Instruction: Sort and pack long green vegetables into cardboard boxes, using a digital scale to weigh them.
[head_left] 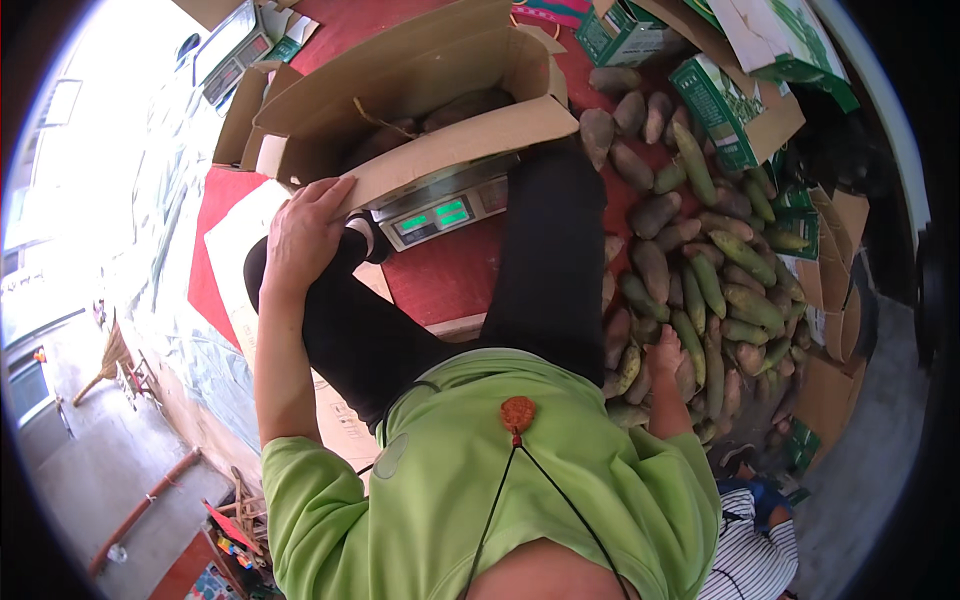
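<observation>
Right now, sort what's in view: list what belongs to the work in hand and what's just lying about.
In hand:
left hand on the cardboard box
scale under the box
right hand in the vegetable pile

Lying about:
green cartons
broom
red mat

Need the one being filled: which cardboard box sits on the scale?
The big open brown box under the left hand; the green-printed boxes lie beside the produce pile.

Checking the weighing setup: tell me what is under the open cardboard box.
Under the cardboard box sits a scale; only its front with a green-lit display shows. The platform is covered by the box. The left hand rests on the box's front flap.
</observation>
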